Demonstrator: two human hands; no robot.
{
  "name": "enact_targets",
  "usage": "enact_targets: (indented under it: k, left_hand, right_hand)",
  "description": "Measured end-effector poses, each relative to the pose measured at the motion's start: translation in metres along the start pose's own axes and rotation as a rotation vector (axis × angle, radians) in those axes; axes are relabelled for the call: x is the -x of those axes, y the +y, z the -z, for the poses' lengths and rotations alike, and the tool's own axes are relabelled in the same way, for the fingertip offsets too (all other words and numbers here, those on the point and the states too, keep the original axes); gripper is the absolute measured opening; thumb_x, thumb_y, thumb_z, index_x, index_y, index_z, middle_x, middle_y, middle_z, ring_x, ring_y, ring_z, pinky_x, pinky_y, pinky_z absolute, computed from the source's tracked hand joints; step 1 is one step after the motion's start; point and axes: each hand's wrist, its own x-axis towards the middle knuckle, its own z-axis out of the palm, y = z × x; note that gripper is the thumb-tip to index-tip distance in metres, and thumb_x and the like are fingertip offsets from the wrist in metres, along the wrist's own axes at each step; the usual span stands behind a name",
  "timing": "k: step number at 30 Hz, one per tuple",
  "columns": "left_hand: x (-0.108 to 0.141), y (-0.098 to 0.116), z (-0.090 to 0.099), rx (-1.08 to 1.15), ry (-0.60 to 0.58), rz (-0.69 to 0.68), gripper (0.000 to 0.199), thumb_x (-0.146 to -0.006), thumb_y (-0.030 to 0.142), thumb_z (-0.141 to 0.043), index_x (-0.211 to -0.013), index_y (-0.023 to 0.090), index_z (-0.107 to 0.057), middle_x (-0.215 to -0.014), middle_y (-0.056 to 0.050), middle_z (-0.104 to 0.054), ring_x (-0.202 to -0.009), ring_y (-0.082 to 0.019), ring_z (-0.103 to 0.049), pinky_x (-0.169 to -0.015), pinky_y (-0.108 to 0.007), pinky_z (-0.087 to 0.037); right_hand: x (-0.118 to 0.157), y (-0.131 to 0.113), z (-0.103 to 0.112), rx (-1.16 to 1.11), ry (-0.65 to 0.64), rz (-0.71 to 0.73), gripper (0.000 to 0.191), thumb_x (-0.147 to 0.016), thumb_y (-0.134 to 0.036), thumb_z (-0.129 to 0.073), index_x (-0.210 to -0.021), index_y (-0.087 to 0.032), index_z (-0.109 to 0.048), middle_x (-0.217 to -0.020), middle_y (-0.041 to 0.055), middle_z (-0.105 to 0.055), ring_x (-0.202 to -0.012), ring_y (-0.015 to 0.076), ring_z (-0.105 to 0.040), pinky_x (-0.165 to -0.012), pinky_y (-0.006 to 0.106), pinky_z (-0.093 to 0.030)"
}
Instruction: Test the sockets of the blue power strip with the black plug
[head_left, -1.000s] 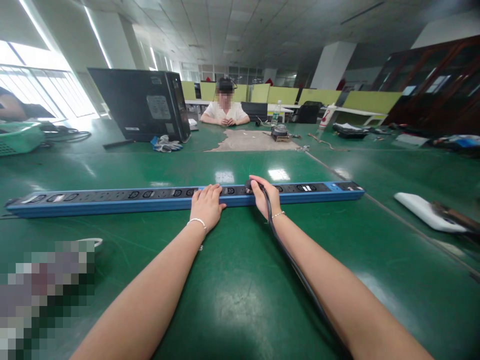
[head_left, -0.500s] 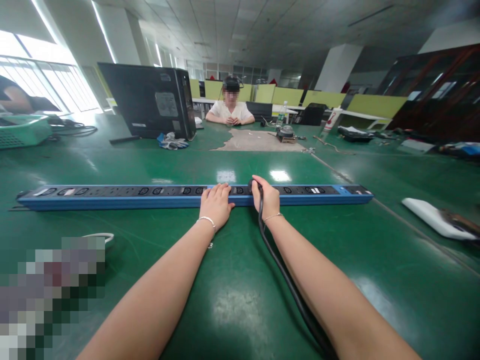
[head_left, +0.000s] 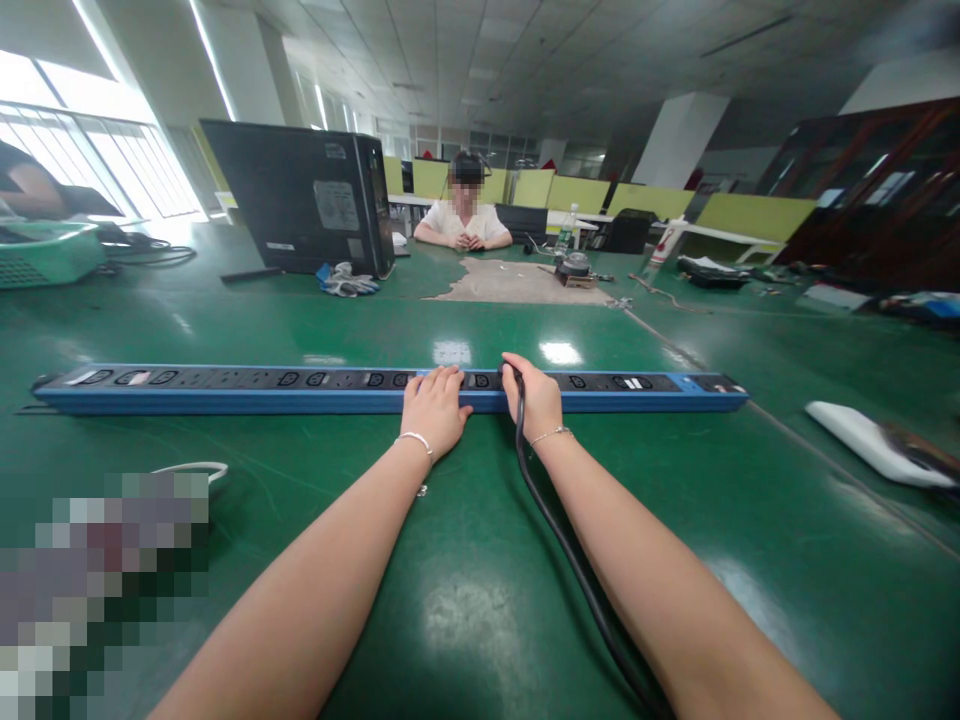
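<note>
As my left hand (head_left: 435, 405) rests on the power strip (head_left: 225, 397), my right hand (head_left: 537, 402) grips a plug (head_left: 501, 371). Less of it shows now.

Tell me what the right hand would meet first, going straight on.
Likely the blue power strip, just below the black plug the right hand grips; any gap left is unclear.

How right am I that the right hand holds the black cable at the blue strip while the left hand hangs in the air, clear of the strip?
Not quite: the left hand isn't clear of the blue strip; the head view shows it resting on it. The right hand does hold the black cable at the strip.
</note>
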Motion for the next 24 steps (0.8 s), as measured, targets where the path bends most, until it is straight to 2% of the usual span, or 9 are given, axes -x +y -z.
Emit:
enact_targets:
  k: [7,12,17,21,24]
  left_hand:
    - [0.000,0.006,0.003,-0.027,0.006,-0.013,0.049,-0.082,0.037,-0.050,-0.127,0.017,-0.045,-0.135,-0.011,-0.050,-0.127,-0.026,-0.040,-0.106,-0.046,-0.023]
    - [0.000,0.012,0.001,-0.040,-0.013,-0.031,0.054,-0.084,0.037,-0.047,-0.132,0.014,-0.040,-0.135,-0.012,-0.049,-0.129,-0.026,-0.038,-0.107,-0.046,-0.021]
    - [0.000,0.017,0.001,-0.049,-0.019,-0.022,0.057,-0.084,0.038,-0.047,-0.134,0.012,-0.037,-0.134,-0.014,-0.050,-0.129,-0.026,-0.038,-0.107,-0.045,-0.022]
    - [0.000,0.018,0.002,-0.044,-0.027,-0.006,0.059,-0.083,0.039,-0.048,-0.135,0.012,-0.037,-0.135,-0.014,-0.050,-0.130,-0.026,-0.038,-0.108,-0.046,-0.023]
    - [-0.002,0.020,0.002,-0.033,-0.027,0.006,0.058,-0.085,0.039,-0.046,-0.136,0.013,-0.035,-0.134,-0.016,-0.050,-0.130,-0.026,-0.038,-0.108,-0.047,-0.022]
  right_hand:
    - [0.000,-0.007,-0.006,0.191,-0.054,0.151,0.032,-0.090,-0.020,-0.040,-0.113,-0.016,-0.062,-0.117,0.0074,-0.064,-0.105,0.0173,-0.060,-0.099,0.031,-0.040]
    - [0.002,-0.008,-0.009,0.189,-0.034,0.138,0.032,-0.091,-0.020,-0.038,-0.114,-0.015,-0.061,-0.116,0.0074,-0.064,-0.107,0.0177,-0.059,-0.101,0.032,-0.038]
    - [0.005,-0.005,-0.011,0.175,-0.021,0.051,0.036,-0.092,-0.025,-0.035,-0.117,-0.019,-0.060,-0.112,0.0053,-0.066,-0.097,0.0172,-0.063,-0.089,0.028,-0.047]
    - [0.011,-0.002,-0.007,0.173,-0.046,0.105,0.036,-0.092,-0.023,-0.036,-0.119,-0.017,-0.059,-0.120,0.0075,-0.062,-0.110,0.0177,-0.057,-0.098,0.031,-0.041]
    - [0.016,0.003,-0.002,0.141,-0.103,0.146,0.040,-0.088,-0.020,-0.040,-0.126,-0.016,-0.053,-0.129,0.0098,-0.055,-0.115,0.0186,-0.054,-0.100,0.034,-0.040]
